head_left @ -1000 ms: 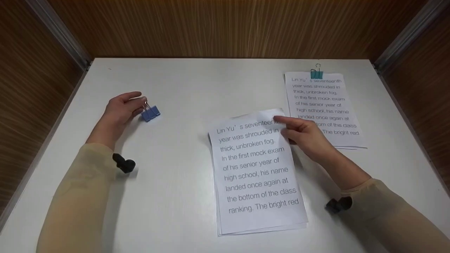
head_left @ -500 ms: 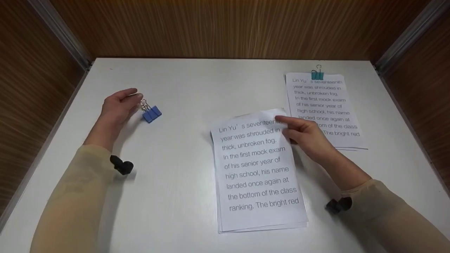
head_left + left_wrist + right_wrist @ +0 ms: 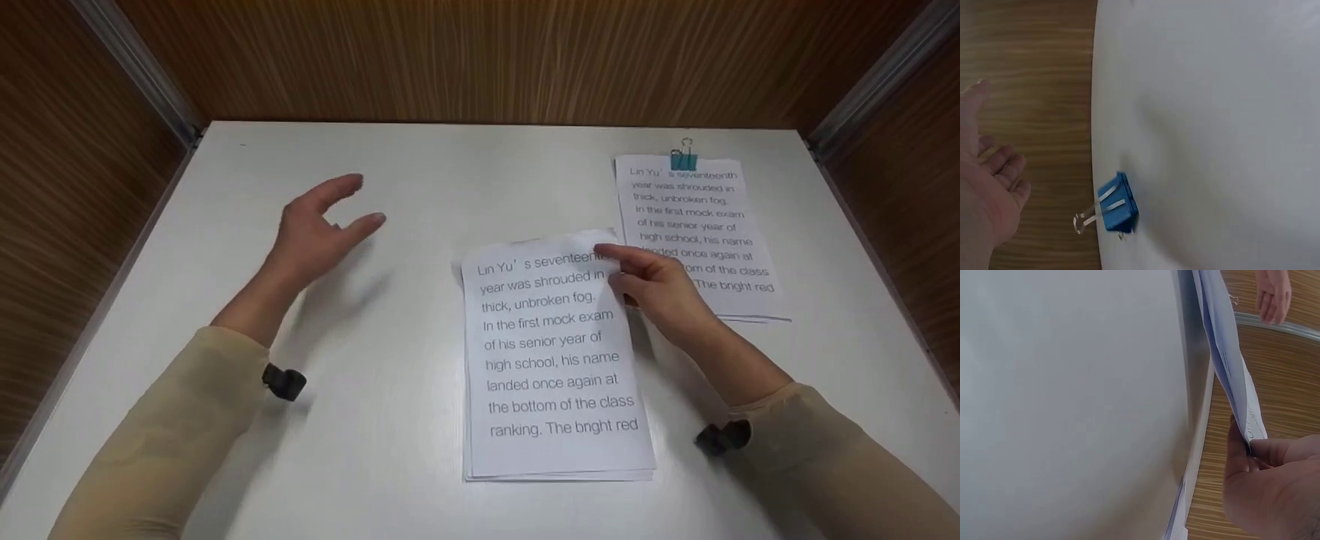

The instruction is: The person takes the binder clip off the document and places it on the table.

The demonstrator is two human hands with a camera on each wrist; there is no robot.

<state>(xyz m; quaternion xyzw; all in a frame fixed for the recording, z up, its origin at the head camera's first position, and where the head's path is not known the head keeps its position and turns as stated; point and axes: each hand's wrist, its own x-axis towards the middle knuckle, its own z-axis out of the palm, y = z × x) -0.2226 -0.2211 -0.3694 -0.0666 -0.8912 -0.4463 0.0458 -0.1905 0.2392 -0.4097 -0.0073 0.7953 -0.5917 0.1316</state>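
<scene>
In the head view my left hand [image 3: 311,232] hovers above the left part of the table, thumb and index finger spread apart and holding nothing. The left wrist view shows a blue binder clip [image 3: 1117,205] standing on the white tabletop, apart from that hand [image 3: 988,191]; in the head view the hand mostly hides it. My right hand [image 3: 664,292] pinches the upper right corner of a stack of printed sheets [image 3: 555,352]. The right wrist view shows the stack's top end [image 3: 1230,354] lifted off the table, with thumb and fingers on either side of the corner.
At the back right lies another stack of printed sheets [image 3: 694,217], with a teal binder clip [image 3: 683,160] on its top edge. The front stack and right hand partly cover it. Wood-grain panels [image 3: 495,60] enclose the white table [image 3: 390,420] at back and sides.
My left hand has let go of the blue binder clip, opened thumb and index finger, and moved right over it. The right hand keeps its pinch on the sheets; the view has shifted slightly.
</scene>
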